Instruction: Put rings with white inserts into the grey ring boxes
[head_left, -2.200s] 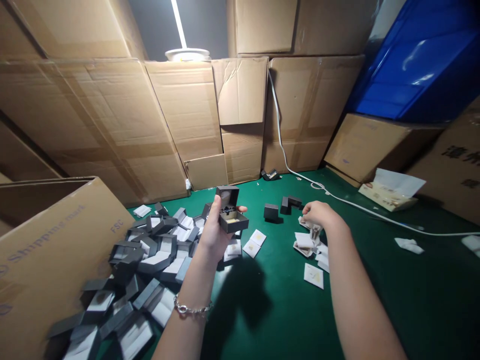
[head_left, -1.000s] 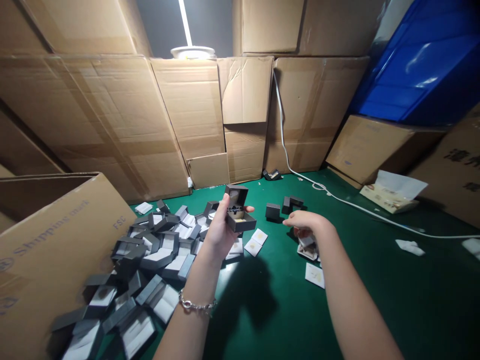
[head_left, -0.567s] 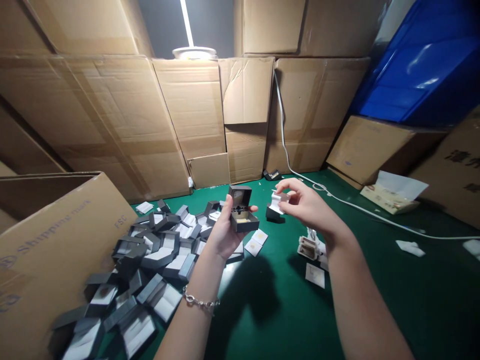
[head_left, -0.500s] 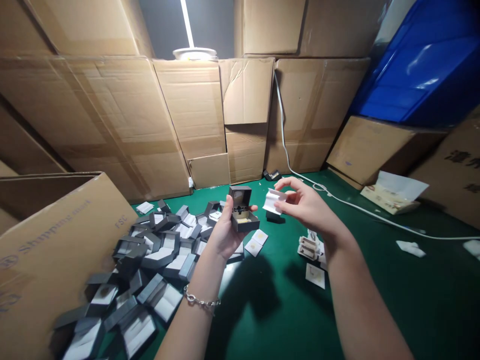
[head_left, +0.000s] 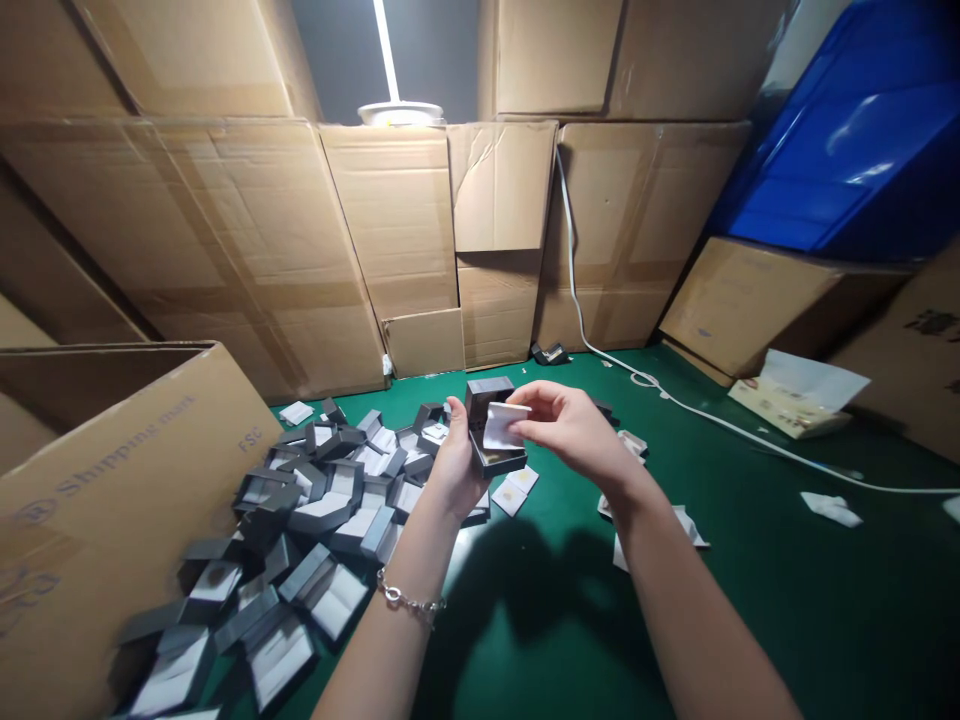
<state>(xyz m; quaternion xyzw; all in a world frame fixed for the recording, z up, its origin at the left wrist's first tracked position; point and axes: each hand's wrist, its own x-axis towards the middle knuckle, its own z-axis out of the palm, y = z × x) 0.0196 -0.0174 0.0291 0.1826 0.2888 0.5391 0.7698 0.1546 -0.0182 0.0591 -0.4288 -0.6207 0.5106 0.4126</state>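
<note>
We held the white insert (head_left: 500,428) at the mouth of the open dark box (head_left: 504,463).
Cartons (head_left: 405,220) edged the green table (head_left: 757,600) at the back, a pile of dark boxes (head_left: 330,500) crowded our left forearm, and a white cable (head_left: 694,410) bounded the far right, with green surface between our forearms. Our left hand (head_left: 459,465) was closed around the box; our right hand (head_left: 566,425) pinched the insert between thumb and fingers. Half a second earlier, the insert had been apart, right of the box; now it overlapped the raised lid.
</note>
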